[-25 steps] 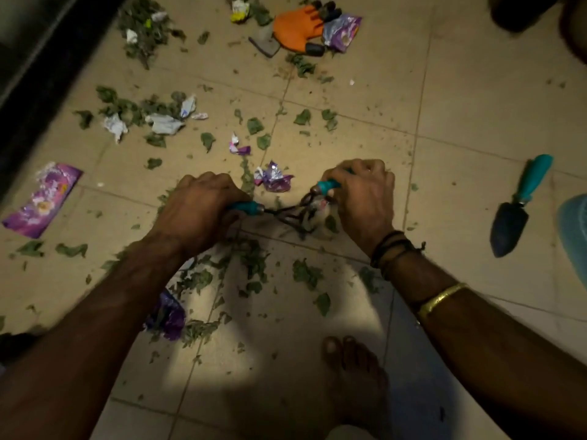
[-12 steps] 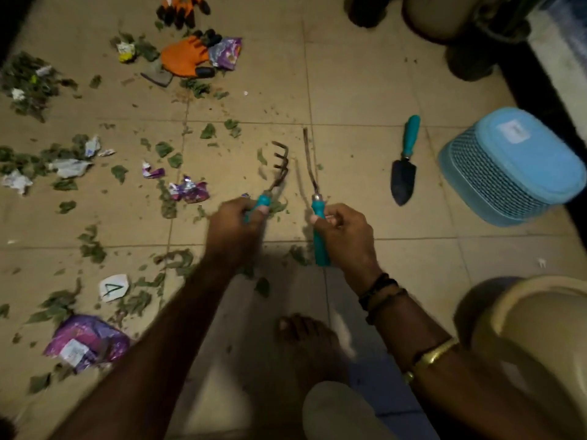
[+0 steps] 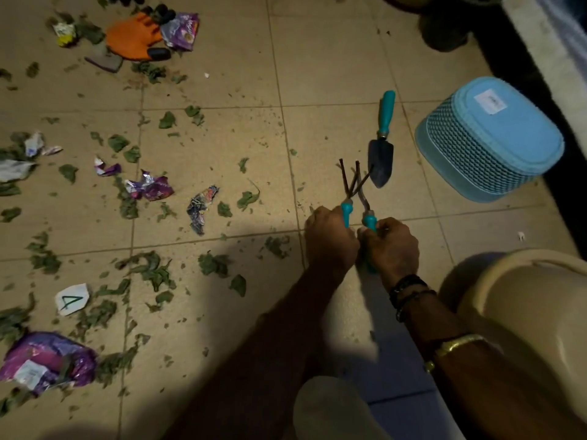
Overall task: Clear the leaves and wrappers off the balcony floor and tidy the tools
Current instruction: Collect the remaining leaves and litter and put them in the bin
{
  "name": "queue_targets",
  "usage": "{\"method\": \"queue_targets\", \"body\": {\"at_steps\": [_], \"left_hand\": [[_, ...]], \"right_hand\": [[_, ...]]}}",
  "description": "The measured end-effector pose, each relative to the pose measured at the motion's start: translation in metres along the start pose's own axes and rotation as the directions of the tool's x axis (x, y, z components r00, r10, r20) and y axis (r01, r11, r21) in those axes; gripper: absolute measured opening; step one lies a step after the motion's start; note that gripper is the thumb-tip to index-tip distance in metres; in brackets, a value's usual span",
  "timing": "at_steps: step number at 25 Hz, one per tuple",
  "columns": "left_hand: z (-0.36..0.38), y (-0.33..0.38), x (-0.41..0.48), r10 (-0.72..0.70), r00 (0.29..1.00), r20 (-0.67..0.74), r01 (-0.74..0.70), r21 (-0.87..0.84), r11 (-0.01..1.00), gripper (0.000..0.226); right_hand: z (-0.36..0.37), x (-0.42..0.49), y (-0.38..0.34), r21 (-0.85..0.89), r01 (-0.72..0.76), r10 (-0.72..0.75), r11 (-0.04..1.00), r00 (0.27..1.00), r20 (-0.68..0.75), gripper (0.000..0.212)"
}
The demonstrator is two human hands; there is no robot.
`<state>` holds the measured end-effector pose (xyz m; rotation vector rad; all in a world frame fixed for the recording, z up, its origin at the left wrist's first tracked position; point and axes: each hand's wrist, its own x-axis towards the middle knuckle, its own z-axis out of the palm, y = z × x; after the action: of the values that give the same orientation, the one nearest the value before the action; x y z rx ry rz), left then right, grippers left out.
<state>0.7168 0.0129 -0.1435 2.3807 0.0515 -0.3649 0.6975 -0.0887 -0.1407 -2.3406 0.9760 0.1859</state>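
While the left hand curls round the teal handle of a three-pronged hand rake, the right hand grips a teal-handled weeder. Their metal ends cross just beside the trowel. Leaves and wrappers litter the floor left of the trowel; an upturned blue basket stands right of it.

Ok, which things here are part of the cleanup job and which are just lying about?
Job: left hand gripping the hand rake; right hand gripping the second teal-handled tool; trowel; orange glove; scattered leaves; purple wrappers.

Lying about: upturned blue basket; beige tub; dark pot.
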Motion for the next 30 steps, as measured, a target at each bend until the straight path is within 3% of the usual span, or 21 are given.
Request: {"method": "queue_targets", "body": {"at_steps": [3, 5, 7, 9, 12, 14, 16, 17, 19, 20, 21, 24, 25, 26, 27, 28, 29, 30], "left_hand": [[-0.009, -0.015, -0.007, 0.097, 0.994, -0.048, -0.090, 0.132, 0.987, 0.041], [-0.017, -0.041, -0.018, 0.190, 0.981, -0.041, -0.175, 0.239, 0.955, 0.044], [-0.020, -0.077, -0.035, 0.367, 0.928, 0.056, -0.364, 0.334, 0.869, 0.055], [-0.023, -0.120, -0.040, 0.486, 0.859, 0.162, -0.504, 0.435, 0.746, 0.062], [-0.052, -0.153, -0.030, 0.379, 0.921, 0.092, -0.356, 0.593, 0.722, 0.066], [-0.075, -0.157, -0.026, 0.350, 0.937, 0.010, -0.280, 0.622, 0.731, 0.068], [-0.087, -0.161, -0.035, 0.350, 0.934, -0.071, -0.237, 0.611, 0.756, 0.066], [-0.090, -0.165, -0.042, 0.313, 0.939, -0.141, -0.177, 0.582, 0.794, 0.066], [-0.095, -0.180, -0.062, 0.113, 0.946, -0.304, 0.056, 0.496, 0.866, 0.073], [-0.096, -0.190, -0.073, -0.030, 0.928, -0.371, 0.203, 0.438, 0.876, 0.079], [-0.096, -0.199, -0.084, -0.176, 0.889, -0.423, 0.348, 0.374, 0.860, 0.085], [-0.092, -0.207, -0.090, -0.500, 0.716, -0.487, 0.643, 0.182, 0.744, 0.098], [-0.091, -0.203, -0.077, -0.520, 0.696, -0.495, 0.657, 0.147, 0.739, 0.097], [-0.091, -0.195, -0.060, -0.485, 0.721, -0.495, 0.620, 0.149, 0.770, 0.094], [-0.091, -0.186, -0.041, -0.399, 0.778, -0.485, 0.529, 0.163, 0.833, 0.089], [-0.091, -0.180, -0.026, -0.294, 0.822, -0.487, 0.416, 0.162, 0.895, 0.083], [-0.093, -0.177, -0.016, -0.221, 0.829, -0.513, 0.336, 0.143, 0.931, 0.079], [-0.099, -0.182, -0.014, -0.193, 0.804, -0.562, 0.317, 0.131, 0.939, 0.077]], "right_hand": [[0.000, -0.001, -0.010, -0.011, 0.027, -0.028, 1.000, 0.996, -0.084, 0.033], [0.001, -0.017, -0.026, 0.093, 0.236, -0.218, 0.967, 0.961, -0.169, 0.040], [0.009, -0.045, -0.053, 0.249, 0.452, -0.448, 0.856, 0.891, -0.078, 0.041], [0.030, -0.064, -0.076, 0.301, 0.504, -0.561, 0.809, 0.816, 0.141, 0.047], [0.068, -0.059, -0.086, 0.214, 0.415, -0.463, 0.884, 0.835, 0.297, 0.069], [0.086, -0.048, -0.077, 0.042, 0.378, -0.378, 0.925, 0.896, 0.232, 0.082], [0.103, -0.048, -0.075, -0.066, 0.404, -0.384, 0.912, 0.901, 0.204, 0.090], [0.110, -0.052, -0.080, -0.055, 0.504, -0.478, 0.862, 0.844, 0.243, 0.089], [0.123, -0.058, -0.094, 0.080, 0.744, -0.713, 0.663, 0.595, 0.371, 0.083], [0.127, -0.056, -0.101, 0.127, 0.793, -0.767, 0.596, 0.516, 0.382, 0.080], [0.127, -0.048, -0.107, 0.128, 0.798, -0.782, 0.589, 0.522, 0.341, 0.079], [0.122, -0.012, -0.109, -0.052, 0.604, -0.588, 0.795, 0.790, 0.174, 0.091], [0.125, -0.010, -0.107, -0.122, 0.586, -0.559, 0.801, 0.806, 0.197, 0.095], [0.131, -0.015, -0.110, -0.162, 0.649, -0.605, 0.743, 0.756, 0.252, 0.096], [0.139, -0.023, -0.115, -0.142, 0.743, -0.682, 0.654, 0.660, 0.314, 0.094], [0.146, -0.029, -0.122, -0.055, 0.816, -0.754, 0.575, 0.555, 0.350, 0.088], [0.147, -0.031, -0.131, 0.040, 0.835, -0.795, 0.548, 0.505, 0.336, 0.081], [0.144, -0.023, -0.141, 0.093, 0.819, -0.807, 0.567, 0.529, 0.263, 0.074]]}}
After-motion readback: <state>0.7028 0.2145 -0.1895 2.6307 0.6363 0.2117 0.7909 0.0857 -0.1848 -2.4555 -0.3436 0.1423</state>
